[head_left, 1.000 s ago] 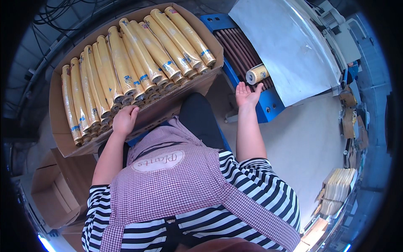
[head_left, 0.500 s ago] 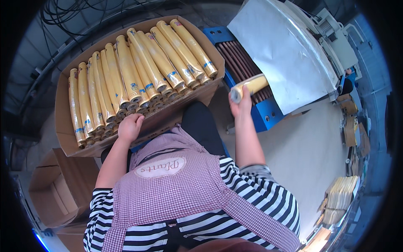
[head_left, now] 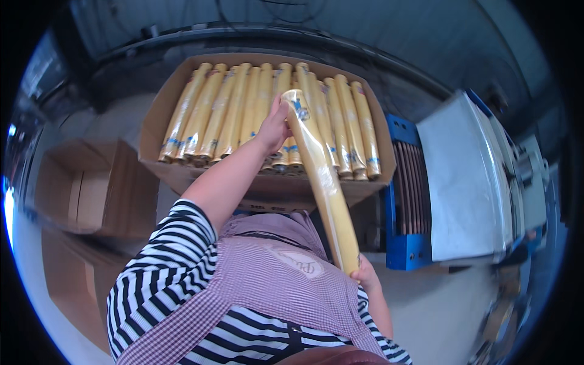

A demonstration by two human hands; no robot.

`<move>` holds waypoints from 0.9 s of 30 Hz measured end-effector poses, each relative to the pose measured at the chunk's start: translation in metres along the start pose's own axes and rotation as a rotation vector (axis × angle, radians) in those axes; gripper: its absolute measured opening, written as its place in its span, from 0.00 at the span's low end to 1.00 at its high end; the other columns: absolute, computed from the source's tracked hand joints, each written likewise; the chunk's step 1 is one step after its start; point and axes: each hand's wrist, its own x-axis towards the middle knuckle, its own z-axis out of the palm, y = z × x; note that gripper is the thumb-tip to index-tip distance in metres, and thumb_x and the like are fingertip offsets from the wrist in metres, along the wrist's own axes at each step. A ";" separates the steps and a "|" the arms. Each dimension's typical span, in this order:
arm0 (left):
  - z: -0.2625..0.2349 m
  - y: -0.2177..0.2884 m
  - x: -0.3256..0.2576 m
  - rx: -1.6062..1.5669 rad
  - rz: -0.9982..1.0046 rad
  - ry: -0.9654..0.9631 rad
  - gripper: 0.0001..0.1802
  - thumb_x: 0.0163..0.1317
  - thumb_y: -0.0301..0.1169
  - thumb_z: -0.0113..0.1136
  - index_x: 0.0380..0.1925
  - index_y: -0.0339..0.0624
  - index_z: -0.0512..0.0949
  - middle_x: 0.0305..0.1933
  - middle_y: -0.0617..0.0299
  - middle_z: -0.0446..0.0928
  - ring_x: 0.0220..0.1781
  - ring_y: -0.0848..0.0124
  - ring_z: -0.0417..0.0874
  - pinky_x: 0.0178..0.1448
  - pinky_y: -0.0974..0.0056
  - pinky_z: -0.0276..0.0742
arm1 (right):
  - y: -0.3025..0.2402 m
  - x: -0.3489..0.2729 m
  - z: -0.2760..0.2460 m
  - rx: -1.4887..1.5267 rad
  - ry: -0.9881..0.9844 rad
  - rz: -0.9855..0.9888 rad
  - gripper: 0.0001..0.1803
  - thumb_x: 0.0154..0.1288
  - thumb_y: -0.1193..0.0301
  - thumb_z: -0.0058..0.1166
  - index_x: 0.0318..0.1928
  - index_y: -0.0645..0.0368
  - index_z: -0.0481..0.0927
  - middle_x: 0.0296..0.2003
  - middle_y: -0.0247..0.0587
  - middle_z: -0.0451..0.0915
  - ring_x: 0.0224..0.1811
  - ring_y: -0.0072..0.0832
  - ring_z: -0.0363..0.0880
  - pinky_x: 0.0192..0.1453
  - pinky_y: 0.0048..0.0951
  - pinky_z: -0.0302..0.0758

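Observation:
A long, yellow wrapped roll (head_left: pixel 322 176) slants across my front, in clear shiny film. My left hand (head_left: pixel 277 126) grips its far end, above the carton. Near my right side, my right hand (head_left: pixel 366 274) is closed around the near end, its fingers partly hidden behind the roll. Beyond lies an open cardboard carton (head_left: pixel 340 190) filled with several similar yellow rolls (head_left: pixel 234 115) in side-by-side rows, their ends facing me. The held roll covers part of that row.
To the right stands a blue-framed machine (head_left: pixel 406 252) with dark rollers (head_left: pixel 409 188) and a silvery sheet-metal cover (head_left: pixel 459 182). An open cardboard box (head_left: pixel 131 188) sits on the left, another box (head_left: pixel 61 274) below it. Cables hang by the back wall.
The roll has come away from the machine's rollers and now spans both hands. My left hand has left the carton's edge and taken the far end. The view has turned.

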 end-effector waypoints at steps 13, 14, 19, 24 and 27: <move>-0.027 0.005 -0.006 0.204 0.003 0.071 0.42 0.70 0.44 0.60 0.74 0.50 0.47 0.63 0.52 0.68 0.62 0.62 0.75 0.62 0.51 0.77 | 0.017 0.004 -0.006 0.119 -0.021 0.027 0.53 0.41 0.58 0.79 0.66 0.66 0.66 0.55 0.51 0.77 0.52 0.34 0.81 0.54 0.30 0.79; -0.016 0.005 -0.002 0.128 -0.003 0.043 0.49 0.71 0.46 0.57 0.77 0.53 0.32 0.73 0.49 0.59 0.70 0.59 0.67 0.70 0.48 0.67 | 0.019 0.004 -0.004 0.222 -0.003 0.024 0.52 0.41 0.59 0.78 0.65 0.66 0.66 0.52 0.51 0.78 0.50 0.34 0.82 0.52 0.31 0.79; 0.020 -0.015 -0.012 0.631 -0.144 -0.354 0.41 0.72 0.44 0.56 0.77 0.50 0.48 0.72 0.47 0.63 0.70 0.57 0.70 0.70 0.54 0.67 | -0.009 0.049 -0.017 0.352 -0.042 -0.160 0.48 0.42 0.58 0.78 0.61 0.64 0.68 0.43 0.51 0.80 0.38 0.34 0.83 0.41 0.29 0.82; -0.021 -0.040 -0.044 1.392 0.057 -0.472 0.28 0.67 0.41 0.60 0.63 0.41 0.72 0.62 0.45 0.76 0.63 0.53 0.77 0.64 0.56 0.74 | -0.085 0.120 -0.095 0.016 0.181 -0.359 0.41 0.49 0.64 0.73 0.62 0.62 0.69 0.46 0.41 0.79 0.43 0.28 0.82 0.46 0.28 0.80; -0.062 -0.033 -0.070 1.575 0.031 -0.197 0.22 0.66 0.42 0.58 0.55 0.41 0.78 0.55 0.48 0.79 0.57 0.51 0.80 0.60 0.54 0.76 | -0.119 0.158 -0.126 -0.136 0.272 -0.426 0.37 0.52 0.74 0.68 0.64 0.64 0.69 0.52 0.38 0.79 0.51 0.26 0.79 0.54 0.27 0.77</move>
